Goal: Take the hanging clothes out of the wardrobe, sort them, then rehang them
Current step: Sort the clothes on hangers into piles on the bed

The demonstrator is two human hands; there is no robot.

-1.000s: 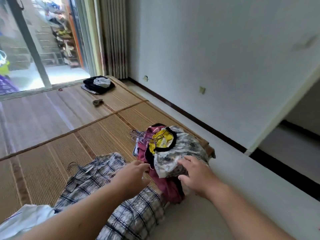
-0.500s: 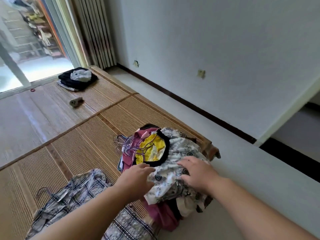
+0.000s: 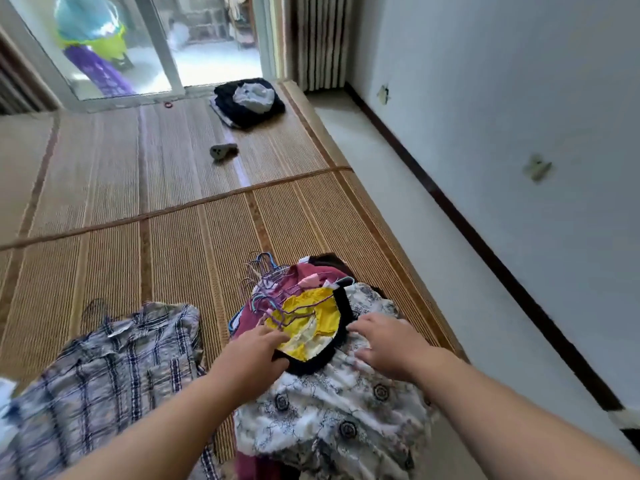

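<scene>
clothes pile (image 3: 329, 410) lay on mat (image 3: 173, 237) | left hand (image 3: 256, 355) at black collar (image 3: 341, 306), grip unclear | right hand (image 3: 388, 344) flat, fingers spread, on pile | soft, light, floppy; judged best lifted by hanger hooks (image 3: 265, 271)

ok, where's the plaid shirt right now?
Head view, lower left: the plaid shirt lies spread on the woven mat, just left of the clothes pile.
</scene>
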